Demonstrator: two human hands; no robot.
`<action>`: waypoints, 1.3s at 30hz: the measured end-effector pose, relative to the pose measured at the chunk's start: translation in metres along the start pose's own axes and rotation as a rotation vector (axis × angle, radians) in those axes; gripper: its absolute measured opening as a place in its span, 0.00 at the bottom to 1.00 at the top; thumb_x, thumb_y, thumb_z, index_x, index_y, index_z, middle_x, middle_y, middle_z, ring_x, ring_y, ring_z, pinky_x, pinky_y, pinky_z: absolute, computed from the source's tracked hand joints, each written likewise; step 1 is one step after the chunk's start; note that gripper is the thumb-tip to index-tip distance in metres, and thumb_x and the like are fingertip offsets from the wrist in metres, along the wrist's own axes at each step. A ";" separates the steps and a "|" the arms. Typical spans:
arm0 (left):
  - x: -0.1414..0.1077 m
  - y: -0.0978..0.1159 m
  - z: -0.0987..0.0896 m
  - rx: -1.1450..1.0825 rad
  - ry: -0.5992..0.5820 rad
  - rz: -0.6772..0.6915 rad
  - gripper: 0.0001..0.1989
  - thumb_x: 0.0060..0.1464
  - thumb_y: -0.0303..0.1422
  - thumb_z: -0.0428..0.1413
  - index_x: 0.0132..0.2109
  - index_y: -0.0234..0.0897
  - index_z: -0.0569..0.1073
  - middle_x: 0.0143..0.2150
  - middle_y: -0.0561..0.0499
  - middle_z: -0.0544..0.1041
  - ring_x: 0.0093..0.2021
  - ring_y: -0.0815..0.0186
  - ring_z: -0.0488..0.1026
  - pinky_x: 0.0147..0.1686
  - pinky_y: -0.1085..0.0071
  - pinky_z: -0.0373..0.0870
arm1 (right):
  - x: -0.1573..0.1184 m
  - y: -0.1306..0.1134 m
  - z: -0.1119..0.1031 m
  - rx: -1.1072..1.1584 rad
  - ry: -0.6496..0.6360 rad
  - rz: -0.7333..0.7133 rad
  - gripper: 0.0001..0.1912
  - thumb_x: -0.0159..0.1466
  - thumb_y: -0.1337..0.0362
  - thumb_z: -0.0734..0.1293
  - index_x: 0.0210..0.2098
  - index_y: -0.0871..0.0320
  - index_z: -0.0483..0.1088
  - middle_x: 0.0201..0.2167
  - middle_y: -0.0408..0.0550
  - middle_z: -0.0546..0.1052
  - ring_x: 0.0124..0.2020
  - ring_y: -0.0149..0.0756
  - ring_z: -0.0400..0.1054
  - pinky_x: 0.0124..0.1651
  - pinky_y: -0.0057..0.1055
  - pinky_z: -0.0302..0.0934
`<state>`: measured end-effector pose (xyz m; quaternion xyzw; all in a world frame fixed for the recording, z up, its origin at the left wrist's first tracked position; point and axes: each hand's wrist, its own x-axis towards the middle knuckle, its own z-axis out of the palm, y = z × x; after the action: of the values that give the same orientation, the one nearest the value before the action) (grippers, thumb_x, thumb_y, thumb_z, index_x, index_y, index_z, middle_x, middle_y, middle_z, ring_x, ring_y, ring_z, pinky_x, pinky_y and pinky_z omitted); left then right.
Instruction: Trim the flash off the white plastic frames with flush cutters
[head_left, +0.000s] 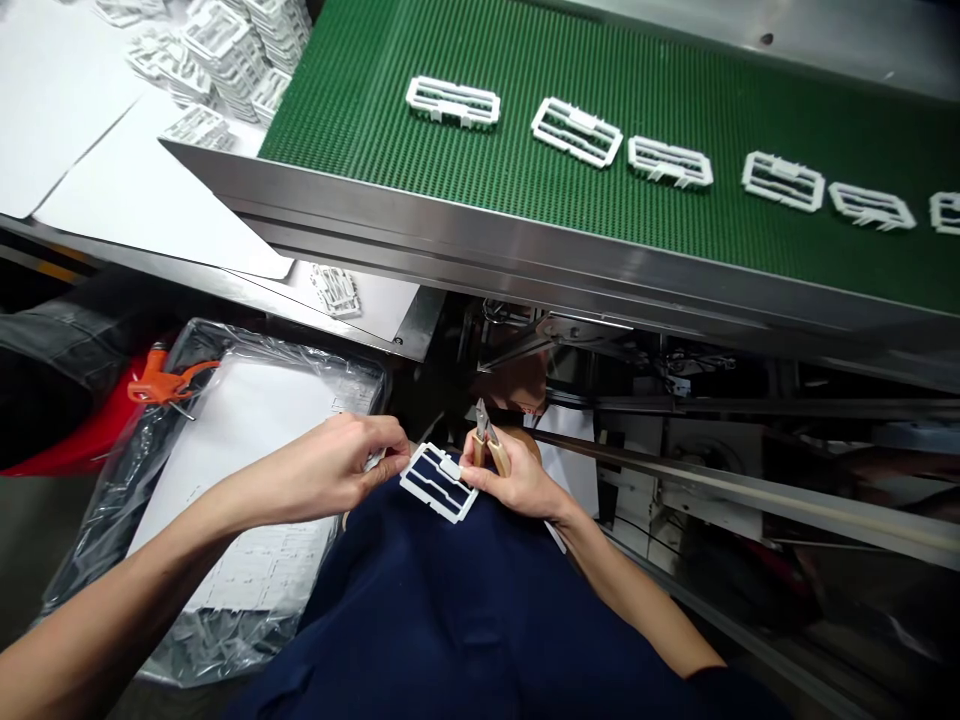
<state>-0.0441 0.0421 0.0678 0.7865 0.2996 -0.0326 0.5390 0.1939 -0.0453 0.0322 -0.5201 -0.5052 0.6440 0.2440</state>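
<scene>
Above my lap, a white plastic frame (439,484) with two long openings is tilted between my hands. My right hand (517,478) pinches its right end with the thumb. Tucked in the same hand is a pair of side cutters (491,448) with tan handles, jaws pointing up and away from the frame. My left hand (358,462) is closed, its fingertips pinched at the frame's left corner. A small pale bit shows among those fingers, too little of it to name.
Several similar frames lie on the green conveyor belt (360,110), behind its metal rail (480,235). Stacks of frames (225,50) stand upper left by white sheets (142,190). An orange air gun (161,380) rests at the plastic-lined box (180,640). Metal bars run at right.
</scene>
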 end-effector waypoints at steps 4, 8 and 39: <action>0.001 0.003 0.001 0.161 -0.044 0.046 0.11 0.63 0.34 0.44 0.35 0.38 0.68 0.31 0.53 0.69 0.29 0.67 0.66 0.29 0.70 0.56 | -0.002 -0.002 0.000 -0.034 -0.003 0.014 0.07 0.60 0.65 0.65 0.34 0.57 0.60 0.30 0.40 0.67 0.32 0.28 0.61 0.38 0.28 0.58; -0.001 0.002 0.003 0.225 -0.065 0.056 0.10 0.63 0.33 0.43 0.34 0.39 0.66 0.31 0.54 0.67 0.27 0.67 0.65 0.27 0.69 0.55 | -0.004 -0.002 0.000 -0.059 -0.007 0.006 0.06 0.60 0.66 0.65 0.34 0.57 0.60 0.30 0.40 0.68 0.31 0.28 0.61 0.38 0.27 0.58; -0.010 -0.001 0.008 0.237 -0.092 0.123 0.10 0.63 0.30 0.44 0.36 0.37 0.68 0.32 0.50 0.67 0.29 0.65 0.67 0.28 0.69 0.57 | -0.001 -0.002 0.003 -0.128 -0.075 -0.015 0.05 0.61 0.65 0.65 0.34 0.58 0.63 0.29 0.41 0.67 0.30 0.28 0.61 0.37 0.27 0.57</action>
<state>-0.0506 0.0311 0.0674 0.8593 0.2197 -0.0707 0.4564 0.1913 -0.0467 0.0346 -0.5065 -0.5580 0.6274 0.1961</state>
